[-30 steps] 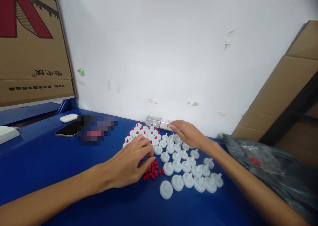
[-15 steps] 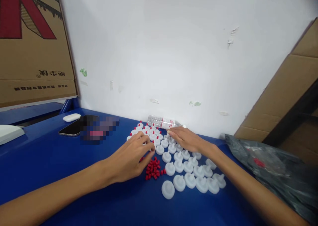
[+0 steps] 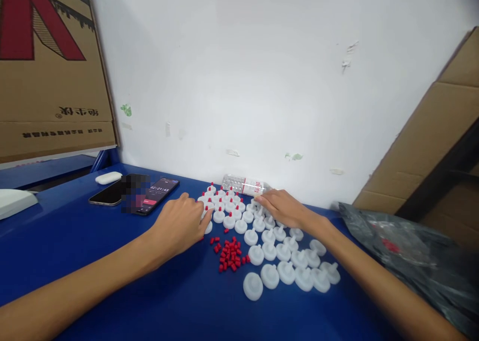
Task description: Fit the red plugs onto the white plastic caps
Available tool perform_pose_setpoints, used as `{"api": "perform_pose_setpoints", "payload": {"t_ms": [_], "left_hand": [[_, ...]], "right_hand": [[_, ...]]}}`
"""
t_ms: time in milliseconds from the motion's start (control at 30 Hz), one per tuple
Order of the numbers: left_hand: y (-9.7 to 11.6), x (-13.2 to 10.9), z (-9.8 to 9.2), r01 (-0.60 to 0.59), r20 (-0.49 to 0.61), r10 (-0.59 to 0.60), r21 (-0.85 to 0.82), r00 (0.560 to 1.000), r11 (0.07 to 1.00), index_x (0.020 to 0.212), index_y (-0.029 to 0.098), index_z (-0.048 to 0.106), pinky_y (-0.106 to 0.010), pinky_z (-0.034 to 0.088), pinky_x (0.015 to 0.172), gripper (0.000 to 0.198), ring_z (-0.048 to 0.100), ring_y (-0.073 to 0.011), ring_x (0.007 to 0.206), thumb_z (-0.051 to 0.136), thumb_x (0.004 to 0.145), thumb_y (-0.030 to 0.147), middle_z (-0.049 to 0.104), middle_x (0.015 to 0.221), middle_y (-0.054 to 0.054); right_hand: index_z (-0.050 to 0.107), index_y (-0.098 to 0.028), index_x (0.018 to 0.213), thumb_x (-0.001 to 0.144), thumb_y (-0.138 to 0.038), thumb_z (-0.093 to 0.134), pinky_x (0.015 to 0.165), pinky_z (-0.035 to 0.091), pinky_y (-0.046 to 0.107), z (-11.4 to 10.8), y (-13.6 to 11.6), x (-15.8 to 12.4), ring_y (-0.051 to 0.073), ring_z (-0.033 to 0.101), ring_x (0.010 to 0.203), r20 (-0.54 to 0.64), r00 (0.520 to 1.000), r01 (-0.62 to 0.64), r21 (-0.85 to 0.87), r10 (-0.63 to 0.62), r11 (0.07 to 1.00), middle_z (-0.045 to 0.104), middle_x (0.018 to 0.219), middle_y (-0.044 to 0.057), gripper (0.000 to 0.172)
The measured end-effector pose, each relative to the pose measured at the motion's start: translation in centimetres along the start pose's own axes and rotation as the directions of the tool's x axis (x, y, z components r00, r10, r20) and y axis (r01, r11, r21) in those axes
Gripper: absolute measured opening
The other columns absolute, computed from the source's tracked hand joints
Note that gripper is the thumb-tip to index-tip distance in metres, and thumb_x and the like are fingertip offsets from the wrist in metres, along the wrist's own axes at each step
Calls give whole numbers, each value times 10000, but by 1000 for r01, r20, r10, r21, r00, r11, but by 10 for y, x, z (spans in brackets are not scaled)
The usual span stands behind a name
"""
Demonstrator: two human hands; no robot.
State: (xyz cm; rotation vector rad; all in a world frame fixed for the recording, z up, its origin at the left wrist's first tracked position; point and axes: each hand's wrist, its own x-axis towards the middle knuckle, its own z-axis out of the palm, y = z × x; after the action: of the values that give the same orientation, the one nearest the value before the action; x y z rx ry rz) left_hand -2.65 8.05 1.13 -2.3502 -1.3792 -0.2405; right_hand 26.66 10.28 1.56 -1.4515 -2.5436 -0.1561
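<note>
My left hand (image 3: 180, 222) is over the left edge of a group of white round nozzle caps (image 3: 219, 215) with red tips. Its thumb points right, apart from the index finger; the other fingertips are hidden behind the hand, and I see nothing held. A loose pile of small red caps (image 3: 230, 253) lies to the right of and below this hand. My right hand (image 3: 280, 207) lies palm down over the back of a second group of white nozzle caps (image 3: 283, 251), which have bare tips. Its fingers are stretched to the left, close to the bare caps at the back.
A clear plastic bottle (image 3: 250, 185) lies against the white wall. Two phones (image 3: 161, 195) and a white oval case (image 3: 108, 177) lie at the left on the blue table (image 3: 149, 301). A dark plastic bag (image 3: 411, 261) is at the right; cardboard boxes (image 3: 56, 91) stand at both sides.
My left hand has moved left from above the red caps to the left edge of the red-tipped group, uncovering more of them and one phone. My right hand has barely shifted.
</note>
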Motion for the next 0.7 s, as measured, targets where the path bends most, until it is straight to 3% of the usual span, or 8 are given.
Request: {"api": "perform_pose_setpoints", "payload": {"t_ms": [167, 333, 433, 533, 600, 700], "left_hand": [[2, 0, 2, -19, 80, 24, -55, 997, 998, 833, 138, 706, -333, 452, 588, 394, 694, -319, 738, 408, 1001, 335, 714, 759, -164], [3, -2, 2, -57, 59, 63, -101, 996, 993, 822, 165, 654, -324, 423, 574, 333, 688, -281, 690, 397, 998, 281, 707, 752, -118], [4, -3, -3, -107, -114, 85, -203, 990, 973, 914, 172, 638, -323, 415, 588, 279, 672, -261, 724, 394, 1000, 276, 698, 804, -89], [6, -6, -5, -250, -406, 75, -398, 911, 883, 1007, 175, 624, -292, 410, 607, 210, 628, -197, 700, 429, 994, 250, 663, 784, -39], [7, -7, -5, -332, -509, 49, -481, 859, 811, 1023, 179, 615, -269, 402, 612, 174, 592, -158, 675, 452, 997, 234, 633, 759, -10], [9, -8, -3, -387, -544, 47, -531, 838, 754, 966, 175, 594, -255, 375, 607, 132, 544, -132, 656, 471, 998, 210, 590, 737, 10]], "right_hand": [[570, -204, 709, 1077, -508, 165, 727, 417, 324, 0, 2, 1, 186, 595, 672, -4, 1000, 11, -7, -11, 1000, 637, 705, 47, 626], [682, -184, 921, 1079, -468, 229, 851, 437, 374, -17, -7, 4, 249, 663, 887, -112, 994, 14, 1, -14, 1000, 724, 896, 103, 558], [638, -228, 1226, 1051, -506, 379, 995, 419, 393, -32, -28, 1, 245, 633, 1113, -160, 986, 61, 36, -55, 997, 711, 1202, 75, 419], [503, -282, 1410, 944, -578, 591, 1067, 401, 378, -41, -59, -4, 225, 556, 1267, -183, 969, 187, 121, -164, 975, 616, 1396, 36, 560], [495, -252, 1417, 900, -569, 663, 1055, 414, 370, -41, -78, -7, 222, 570, 1247, -221, 944, 282, 160, -244, 946, 638, 1363, 53, 630], [600, -195, 1281, 948, -449, 649, 963, 446, 371, -38, -95, -9, 220, 650, 1059, -269, 918, 328, 104, -291, 939, 732, 1137, 65, 422]]}}
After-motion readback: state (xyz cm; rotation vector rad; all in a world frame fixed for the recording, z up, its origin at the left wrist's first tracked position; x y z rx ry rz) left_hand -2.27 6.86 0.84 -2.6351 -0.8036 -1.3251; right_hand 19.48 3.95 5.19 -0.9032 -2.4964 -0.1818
